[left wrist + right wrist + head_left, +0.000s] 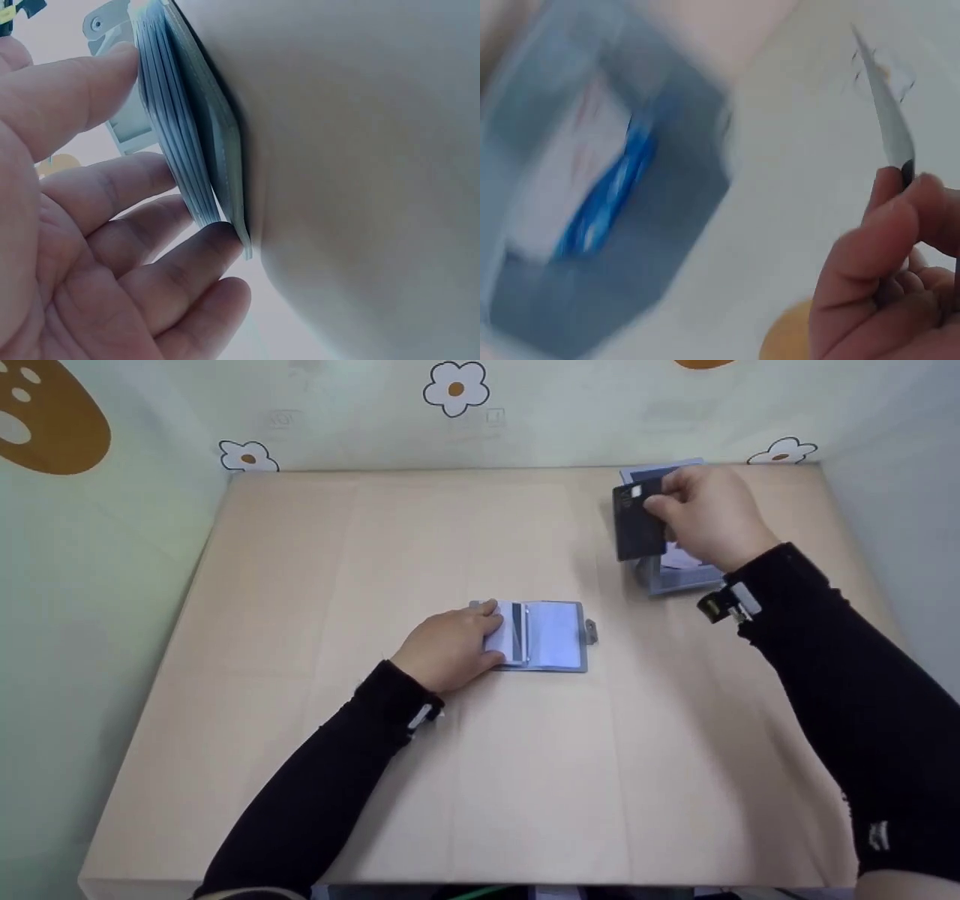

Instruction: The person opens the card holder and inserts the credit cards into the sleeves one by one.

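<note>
A small grey card holder (559,635) lies spread open on the table, with clear sleeves and a snap tab at its right side. My left hand (448,649) holds its left half, fingers at the far edge and thumb at the near one. In the left wrist view, the stacked sleeves (176,127) stand edge-on between thumb and fingers. At the back right, my right hand (716,514) pinches a black card (637,526) by its right edge, thumb in front. The card is held up over a grey-blue box (686,582), hiding part of it.
Inside the box, the right wrist view shows a white piece (581,172) and a shiny blue item (607,199), both blurred. A beige cloth (315,780) covers the table. Walls with printed flowers (455,390) stand behind and at both sides.
</note>
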Demonstrator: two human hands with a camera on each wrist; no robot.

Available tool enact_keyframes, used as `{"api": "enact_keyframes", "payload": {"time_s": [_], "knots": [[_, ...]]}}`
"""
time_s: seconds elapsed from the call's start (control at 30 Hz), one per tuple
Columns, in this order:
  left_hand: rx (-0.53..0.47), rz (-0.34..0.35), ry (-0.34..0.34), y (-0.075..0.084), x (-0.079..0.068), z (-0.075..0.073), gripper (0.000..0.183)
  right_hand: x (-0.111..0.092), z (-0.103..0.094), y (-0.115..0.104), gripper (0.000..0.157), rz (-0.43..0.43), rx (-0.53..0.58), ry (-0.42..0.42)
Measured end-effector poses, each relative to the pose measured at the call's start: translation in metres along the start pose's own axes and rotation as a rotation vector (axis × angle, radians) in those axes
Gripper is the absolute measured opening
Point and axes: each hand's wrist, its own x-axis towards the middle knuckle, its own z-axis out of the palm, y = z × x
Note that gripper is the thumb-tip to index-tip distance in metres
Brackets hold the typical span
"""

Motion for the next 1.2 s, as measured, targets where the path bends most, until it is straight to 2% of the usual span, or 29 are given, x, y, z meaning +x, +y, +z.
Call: {"api": "enact_keyframes", "payload": {"time_s": [0.1, 0.2, 0.37, 0.5, 0.67, 0.97, 1.2], "knots": [[-0.012, -0.003, 0.007, 0.000, 0.000, 0.000, 0.059, -0.012, 0.027, -0.014, 0.031, -0.016, 0.059, -0.166], [-0.024, -0.006, 0.007, 0.000, 0.000, 0.000, 0.059, -0.020, 0.056, -0.022, 0.030, -0.036, 0.077, -0.298], [-0.026, -0.006, 0.007, 0.000, 0.000, 0.000, 0.061, -0.026, 0.095, -0.030, 0.031, -0.035, 0.090, -0.391], [-0.031, -0.006, 0.011, 0.000, 0.000, 0.000, 0.061, -0.026, 0.110, -0.032, 0.034, -0.022, 0.120, -0.417], [-0.032, -0.013, 0.008, 0.000, 0.000, 0.001, 0.061, -0.026, 0.120, -0.033, 0.034, -0.009, 0.141, -0.427], [-0.027, -0.008, 0.011, 0.000, 0.000, 0.001, 0.061, -0.029, 0.128, -0.033, 0.040, 0.019, 0.119, -0.424], [-0.020, -0.003, 0.016, -0.001, -0.001, 0.002, 0.061, -0.033, 0.133, -0.039, 0.039, 0.027, 0.039, -0.384]]}}
